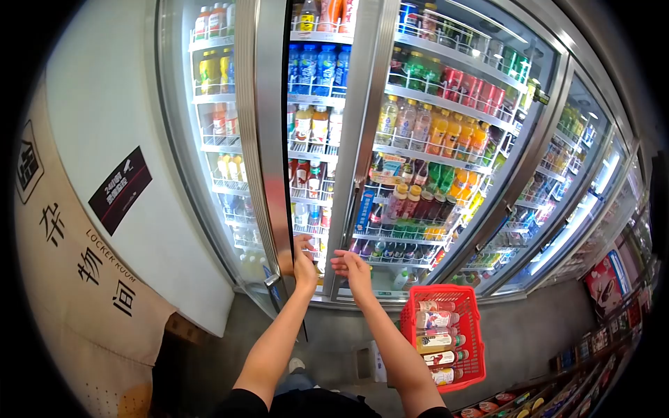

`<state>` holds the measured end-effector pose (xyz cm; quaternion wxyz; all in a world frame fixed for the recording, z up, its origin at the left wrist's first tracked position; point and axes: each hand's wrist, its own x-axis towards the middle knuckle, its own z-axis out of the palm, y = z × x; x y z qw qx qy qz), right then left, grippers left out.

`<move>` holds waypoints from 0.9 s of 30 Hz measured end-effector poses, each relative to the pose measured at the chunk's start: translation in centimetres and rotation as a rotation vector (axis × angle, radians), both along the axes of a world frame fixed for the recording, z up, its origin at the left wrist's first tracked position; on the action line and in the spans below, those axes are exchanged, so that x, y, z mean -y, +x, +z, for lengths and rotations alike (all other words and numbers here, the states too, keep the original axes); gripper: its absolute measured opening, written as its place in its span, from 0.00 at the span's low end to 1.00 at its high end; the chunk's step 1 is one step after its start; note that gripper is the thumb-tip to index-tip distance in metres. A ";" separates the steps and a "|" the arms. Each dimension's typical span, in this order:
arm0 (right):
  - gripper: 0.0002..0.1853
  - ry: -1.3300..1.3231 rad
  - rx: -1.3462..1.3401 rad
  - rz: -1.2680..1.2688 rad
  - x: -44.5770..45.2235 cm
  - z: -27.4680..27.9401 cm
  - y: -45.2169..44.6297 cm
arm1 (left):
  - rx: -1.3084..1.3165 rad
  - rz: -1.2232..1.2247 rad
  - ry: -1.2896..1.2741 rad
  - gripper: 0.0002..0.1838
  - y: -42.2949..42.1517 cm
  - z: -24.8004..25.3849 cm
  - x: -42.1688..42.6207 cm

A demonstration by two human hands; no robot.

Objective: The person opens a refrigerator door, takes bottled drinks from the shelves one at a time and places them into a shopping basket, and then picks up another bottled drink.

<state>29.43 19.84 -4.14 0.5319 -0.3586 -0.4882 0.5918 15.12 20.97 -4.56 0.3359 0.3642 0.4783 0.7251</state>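
Note:
My left hand (304,268) is on the edge of a glass refrigerator door (273,174) that stands ajar, its fingers curled round the inner side. Through the gap, shelves hold several bottles, among them blue-labelled bottles (326,68). To the right, my right hand (354,272) is held up before the metal post (341,223) between two doors. It holds nothing, and its fingers are apart, pointing left. Whether its fingertips touch the post I cannot tell. A red shopping basket (481,341) sits on the floor to my right, with several drink bottles (437,340) lying in it.
More closed glass doors (446,139) with stocked drink shelves run off to the right. A white wall with a dark sign (120,190) and a beige curtain (77,272) are at the left. A small box (368,362) stands on the floor. Goods shelves (557,390) line the lower right.

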 end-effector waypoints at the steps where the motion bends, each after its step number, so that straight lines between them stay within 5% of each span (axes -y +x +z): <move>1: 0.18 -0.007 0.015 0.008 0.4 0.4 -0.4 | -0.001 0.020 -0.004 0.20 -0.4 0.4 1.1; 5: 0.18 -0.025 0.023 0.062 0.9 -0.3 -2.2 | 0.202 0.158 -0.055 0.26 -1.7 2.6 5.8; 11: 0.18 -0.063 -0.017 0.141 2.0 -3.3 -4.5 | -0.201 0.608 -0.031 0.19 -6.5 0.6 10.5; 15: 0.18 -0.087 -0.001 0.161 1.1 -4.3 -4.9 | 0.171 0.406 -0.033 0.18 -8.3 -1.4 7.7; 27: 0.19 -0.104 0.025 0.108 -7.1 -4.0 -6.4 | 0.016 0.028 -0.253 0.25 -12.0 -3.7 -4.8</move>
